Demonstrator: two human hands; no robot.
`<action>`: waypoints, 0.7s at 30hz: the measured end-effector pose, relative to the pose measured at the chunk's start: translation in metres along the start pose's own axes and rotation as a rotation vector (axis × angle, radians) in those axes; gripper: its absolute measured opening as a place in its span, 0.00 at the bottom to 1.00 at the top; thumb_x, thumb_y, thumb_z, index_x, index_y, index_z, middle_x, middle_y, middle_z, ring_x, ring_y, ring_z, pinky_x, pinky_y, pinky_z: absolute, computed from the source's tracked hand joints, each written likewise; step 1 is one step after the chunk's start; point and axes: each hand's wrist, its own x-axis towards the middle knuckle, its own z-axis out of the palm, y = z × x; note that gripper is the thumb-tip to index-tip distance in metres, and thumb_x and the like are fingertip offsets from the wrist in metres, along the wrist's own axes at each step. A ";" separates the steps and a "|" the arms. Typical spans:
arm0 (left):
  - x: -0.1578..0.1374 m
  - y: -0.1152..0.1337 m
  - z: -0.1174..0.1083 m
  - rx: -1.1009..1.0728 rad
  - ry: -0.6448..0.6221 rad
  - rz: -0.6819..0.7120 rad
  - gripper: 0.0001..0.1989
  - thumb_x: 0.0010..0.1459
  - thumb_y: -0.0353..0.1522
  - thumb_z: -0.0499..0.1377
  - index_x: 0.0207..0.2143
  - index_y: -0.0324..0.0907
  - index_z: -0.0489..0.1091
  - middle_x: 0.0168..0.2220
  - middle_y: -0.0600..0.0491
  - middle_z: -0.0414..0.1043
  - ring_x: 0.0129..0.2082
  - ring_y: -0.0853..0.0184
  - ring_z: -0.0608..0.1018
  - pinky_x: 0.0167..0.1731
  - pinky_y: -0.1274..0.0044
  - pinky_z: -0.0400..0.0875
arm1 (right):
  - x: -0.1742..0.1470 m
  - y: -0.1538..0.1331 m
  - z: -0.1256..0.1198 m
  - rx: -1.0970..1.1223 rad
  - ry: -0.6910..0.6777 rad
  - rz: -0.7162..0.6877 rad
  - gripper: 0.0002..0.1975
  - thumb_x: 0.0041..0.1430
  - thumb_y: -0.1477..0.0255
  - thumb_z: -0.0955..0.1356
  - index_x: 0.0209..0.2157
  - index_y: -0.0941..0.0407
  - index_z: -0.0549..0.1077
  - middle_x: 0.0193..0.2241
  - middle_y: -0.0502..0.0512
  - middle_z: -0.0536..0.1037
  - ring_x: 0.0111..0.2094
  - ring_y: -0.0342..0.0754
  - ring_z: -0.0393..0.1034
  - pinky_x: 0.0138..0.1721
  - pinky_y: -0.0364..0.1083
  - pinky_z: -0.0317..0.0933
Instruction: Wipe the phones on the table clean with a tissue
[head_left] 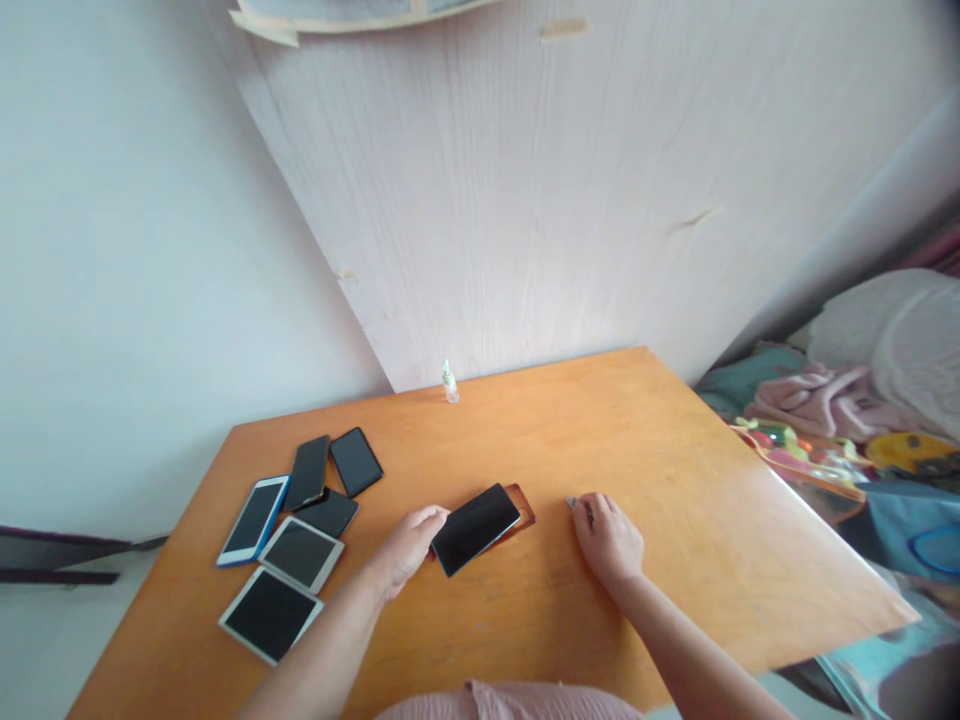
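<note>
At the near edge my pink top [510,703] is showing, and my two bare forearms are reaching out over the orange-brown table [480,640]. My left forearm is passing over the edge of a white-framed tablet [270,610], hiding part of its right side. My left hand [411,548] is closing on the left end of a black-screened phone [475,528], thumb on top, the fingers below mostly out of sight. The phone is sitting screen up at a slant, over a brown case [519,495] whose far right corner is peeping out; I cannot tell whether the two are touching.

Well to the right, my right hand [609,540] is resting low over the table, fingers curling in around a small grey piece [571,503]; only its tip is showing, too little for naming it.

Beyond the first tablet, a second white-framed device [303,553] is lying just beside it, then a blue-edged white phone [253,520] and three dark devices [309,472] in a loose cluster. Farther off, a small clear bottle [450,386] is standing upright near the pale wall panel [510,220].
</note>
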 end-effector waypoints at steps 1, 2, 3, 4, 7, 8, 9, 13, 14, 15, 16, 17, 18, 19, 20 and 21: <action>0.000 -0.001 0.001 -0.003 -0.005 0.002 0.21 0.60 0.48 0.55 0.41 0.41 0.74 0.42 0.50 0.78 0.46 0.60 0.75 0.48 0.72 0.65 | 0.000 0.000 0.000 0.000 0.000 -0.002 0.14 0.69 0.64 0.59 0.39 0.53 0.73 0.38 0.54 0.77 0.38 0.47 0.71 0.34 0.44 0.54; 0.001 -0.001 0.002 -0.007 -0.010 0.003 0.21 0.60 0.48 0.55 0.41 0.41 0.75 0.42 0.51 0.78 0.46 0.60 0.75 0.48 0.72 0.65 | 0.000 0.000 0.000 0.001 0.002 -0.005 0.14 0.69 0.64 0.58 0.39 0.53 0.73 0.38 0.54 0.77 0.39 0.47 0.71 0.34 0.45 0.54; 0.001 -0.002 0.004 -0.010 -0.015 0.002 0.21 0.60 0.48 0.55 0.41 0.41 0.75 0.42 0.51 0.78 0.46 0.60 0.75 0.48 0.72 0.65 | -0.001 0.001 0.001 0.005 0.003 -0.008 0.14 0.69 0.64 0.58 0.39 0.53 0.73 0.38 0.54 0.77 0.39 0.47 0.71 0.34 0.45 0.55; 0.002 -0.002 0.005 -0.010 -0.018 0.001 0.21 0.60 0.48 0.55 0.41 0.41 0.75 0.41 0.51 0.78 0.46 0.60 0.75 0.48 0.72 0.65 | -0.001 0.001 0.001 0.011 0.005 -0.008 0.15 0.69 0.63 0.58 0.39 0.53 0.73 0.38 0.54 0.77 0.39 0.48 0.71 0.34 0.45 0.55; 0.003 -0.003 0.008 -0.001 -0.018 -0.010 0.21 0.60 0.48 0.54 0.42 0.40 0.74 0.40 0.51 0.77 0.45 0.60 0.75 0.47 0.72 0.65 | -0.001 0.004 0.001 0.046 -0.004 0.004 0.15 0.69 0.62 0.58 0.40 0.52 0.73 0.39 0.54 0.76 0.38 0.48 0.71 0.34 0.45 0.55; 0.003 -0.003 0.008 0.004 -0.016 -0.011 0.22 0.60 0.48 0.54 0.42 0.40 0.74 0.40 0.50 0.77 0.45 0.60 0.75 0.47 0.72 0.65 | 0.000 0.005 0.000 0.061 -0.011 0.013 0.16 0.69 0.61 0.57 0.40 0.52 0.73 0.40 0.54 0.76 0.38 0.48 0.71 0.34 0.45 0.56; 0.003 -0.002 0.009 0.009 -0.017 -0.011 0.22 0.60 0.48 0.54 0.42 0.40 0.74 0.40 0.50 0.77 0.44 0.60 0.75 0.47 0.72 0.65 | 0.000 0.005 0.000 0.074 -0.014 0.025 0.16 0.69 0.61 0.57 0.41 0.52 0.73 0.41 0.54 0.76 0.39 0.48 0.71 0.34 0.45 0.56; 0.003 0.001 0.013 0.035 -0.020 -0.017 0.23 0.59 0.49 0.54 0.40 0.40 0.74 0.39 0.51 0.77 0.41 0.61 0.75 0.45 0.72 0.65 | -0.001 0.002 -0.004 0.036 0.108 0.063 0.22 0.66 0.55 0.60 0.53 0.53 0.70 0.49 0.60 0.73 0.48 0.56 0.67 0.43 0.50 0.58; 0.004 0.001 0.013 0.041 -0.018 -0.019 0.23 0.59 0.50 0.54 0.40 0.40 0.74 0.39 0.51 0.77 0.41 0.61 0.75 0.44 0.73 0.65 | -0.003 0.000 -0.006 0.009 0.163 0.063 0.25 0.65 0.54 0.61 0.56 0.54 0.68 0.51 0.62 0.72 0.51 0.59 0.65 0.46 0.53 0.57; 0.004 0.002 0.014 0.046 -0.017 -0.021 0.23 0.59 0.50 0.54 0.39 0.40 0.74 0.39 0.51 0.77 0.41 0.61 0.75 0.44 0.73 0.65 | -0.005 -0.003 -0.008 -0.011 0.215 0.054 0.26 0.64 0.54 0.61 0.57 0.54 0.66 0.53 0.63 0.70 0.53 0.61 0.62 0.49 0.56 0.56; 0.005 0.002 0.014 0.049 -0.014 -0.018 0.23 0.59 0.50 0.54 0.38 0.40 0.74 0.38 0.51 0.77 0.41 0.61 0.75 0.44 0.73 0.65 | -0.008 -0.006 -0.009 -0.016 0.255 0.033 0.26 0.65 0.55 0.61 0.58 0.54 0.66 0.55 0.63 0.69 0.55 0.62 0.60 0.52 0.58 0.54; 0.005 0.002 0.014 0.051 -0.010 -0.013 0.22 0.59 0.50 0.54 0.38 0.40 0.74 0.38 0.51 0.77 0.42 0.61 0.75 0.44 0.73 0.65 | -0.012 -0.009 -0.010 -0.003 0.279 -0.001 0.25 0.65 0.56 0.61 0.58 0.53 0.65 0.56 0.63 0.69 0.57 0.62 0.59 0.53 0.59 0.53; 0.006 0.002 0.015 0.055 -0.006 -0.011 0.22 0.58 0.50 0.54 0.37 0.41 0.73 0.38 0.51 0.77 0.42 0.61 0.74 0.45 0.73 0.65 | -0.016 -0.012 -0.011 0.028 0.285 -0.049 0.23 0.66 0.58 0.60 0.58 0.53 0.66 0.56 0.62 0.68 0.57 0.61 0.59 0.54 0.60 0.52; 0.007 0.001 0.016 0.060 -0.003 -0.013 0.22 0.58 0.50 0.54 0.37 0.41 0.73 0.36 0.51 0.76 0.42 0.61 0.74 0.44 0.73 0.65 | -0.020 -0.016 -0.011 0.070 0.270 -0.108 0.21 0.66 0.60 0.60 0.57 0.53 0.66 0.56 0.62 0.69 0.57 0.60 0.60 0.55 0.59 0.53; 0.008 0.000 0.017 0.066 -0.004 -0.022 0.23 0.58 0.51 0.54 0.37 0.41 0.73 0.35 0.52 0.76 0.40 0.62 0.75 0.42 0.73 0.66 | -0.024 -0.020 -0.011 0.116 0.239 -0.169 0.20 0.67 0.62 0.59 0.56 0.53 0.67 0.54 0.62 0.70 0.57 0.58 0.60 0.56 0.58 0.54; 0.008 0.000 0.018 0.077 -0.006 -0.038 0.24 0.58 0.52 0.53 0.37 0.41 0.73 0.33 0.52 0.75 0.37 0.62 0.74 0.39 0.73 0.67 | -0.028 -0.024 -0.009 0.161 0.193 -0.224 0.18 0.67 0.63 0.59 0.55 0.52 0.67 0.53 0.61 0.70 0.56 0.57 0.62 0.56 0.57 0.55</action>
